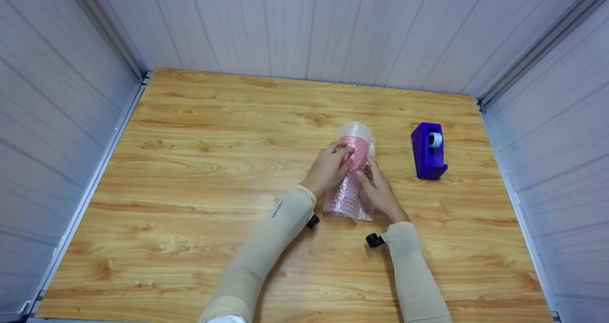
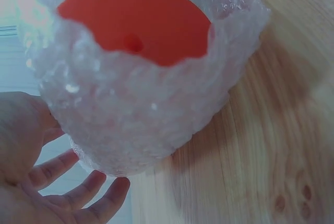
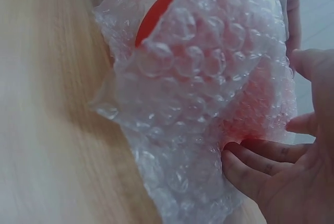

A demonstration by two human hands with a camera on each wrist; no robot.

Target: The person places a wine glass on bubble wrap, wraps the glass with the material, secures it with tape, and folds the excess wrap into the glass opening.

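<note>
A red cylinder-like thing (image 2: 141,12) lies inside a sheet of bubble wrap (image 1: 346,201) on the wooden table. Its flat end, with a small round dent, shows through the open end of the wrap in the left wrist view. The left hand (image 1: 326,168) holds the roll from the left, its bent fingers on the wrap. From the right, the right hand (image 1: 380,192) grips the wrap, fingertips at the edge of a loose flap (image 3: 182,72). Most of the red thing is covered by the wrap, and its kind cannot be told.
A blue tape dispenser (image 1: 422,154) with a roll of tape (image 1: 435,140) stands right of the roll. Pale panel walls (image 1: 285,28) enclose the table (image 1: 200,180) at the back and both sides.
</note>
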